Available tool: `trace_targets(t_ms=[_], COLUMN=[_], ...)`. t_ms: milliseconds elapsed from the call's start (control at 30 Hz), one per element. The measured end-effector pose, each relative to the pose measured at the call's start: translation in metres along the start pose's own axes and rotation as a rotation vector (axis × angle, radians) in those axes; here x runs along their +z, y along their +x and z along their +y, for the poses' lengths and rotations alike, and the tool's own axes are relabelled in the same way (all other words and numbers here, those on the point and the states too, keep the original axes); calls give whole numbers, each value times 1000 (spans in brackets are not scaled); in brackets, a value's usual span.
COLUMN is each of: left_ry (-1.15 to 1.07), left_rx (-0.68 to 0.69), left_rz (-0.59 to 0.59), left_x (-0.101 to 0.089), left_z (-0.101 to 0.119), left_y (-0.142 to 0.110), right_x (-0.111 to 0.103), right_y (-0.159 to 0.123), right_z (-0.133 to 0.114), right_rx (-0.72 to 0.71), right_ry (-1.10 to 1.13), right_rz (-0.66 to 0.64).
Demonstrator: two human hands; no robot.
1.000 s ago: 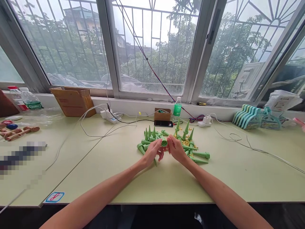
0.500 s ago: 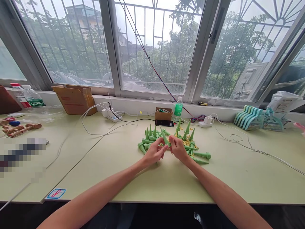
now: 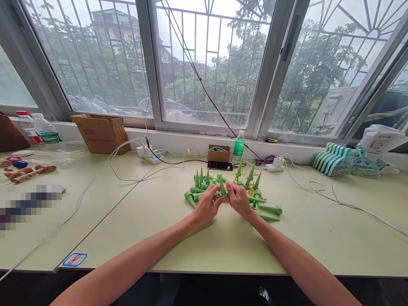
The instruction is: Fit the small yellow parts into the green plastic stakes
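Both my hands meet over a heap of green plastic cone spikes [image 3: 255, 199] on the pale green table [image 3: 204, 242]. My left hand [image 3: 207, 205] and my right hand [image 3: 238, 199] pinch one green cone spike [image 3: 222, 187] between their fingertips, its tip pointing up. Several spikes stand upright behind my hands and others lie flat to the right, one with a ribbed cap end [image 3: 278, 209]. Small yellow bits [image 3: 247, 191] are scattered among the spikes.
Behind the heap lie a black phone [image 3: 219, 165], a small cardboard box [image 3: 218, 152] and a green bottle [image 3: 237, 145]. A power strip [image 3: 149, 154] with white cables, a larger carton [image 3: 101, 132], teal hangers [image 3: 334, 155] and wooden toys [image 3: 27, 173] stand around the table.
The spike in my hands has turned from its round open end facing me to standing tip up. My hands drew slightly closer together over the heap.
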State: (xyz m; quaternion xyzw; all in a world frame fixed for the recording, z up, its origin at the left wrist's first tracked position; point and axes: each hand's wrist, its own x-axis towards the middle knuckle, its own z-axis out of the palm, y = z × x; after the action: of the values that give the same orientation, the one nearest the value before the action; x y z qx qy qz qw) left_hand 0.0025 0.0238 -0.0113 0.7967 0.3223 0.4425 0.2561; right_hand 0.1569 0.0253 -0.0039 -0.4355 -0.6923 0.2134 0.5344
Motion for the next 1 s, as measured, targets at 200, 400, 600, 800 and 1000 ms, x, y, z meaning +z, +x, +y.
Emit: trace_targets(t_ms=[200, 400, 600, 800, 1000], left_ry=[56, 79, 50, -106, -217], left_rx=[81, 115, 37, -162, -275], left_rz=[26, 63, 145, 213, 121], left_x=[0, -1, 2, 1, -1], left_z=[0, 0, 4, 9, 12], left_y=[0, 1, 2, 5, 5], right_x=[1, 2, 5, 3, 3], right_y=[0, 0, -2, -4, -5], right_z=[-1, -2, -3, -7, -7], right_rx=[16, 24, 27, 1, -22], right_ry=[10, 31, 86, 73, 102], right_rz=[9, 20, 21, 13, -35])
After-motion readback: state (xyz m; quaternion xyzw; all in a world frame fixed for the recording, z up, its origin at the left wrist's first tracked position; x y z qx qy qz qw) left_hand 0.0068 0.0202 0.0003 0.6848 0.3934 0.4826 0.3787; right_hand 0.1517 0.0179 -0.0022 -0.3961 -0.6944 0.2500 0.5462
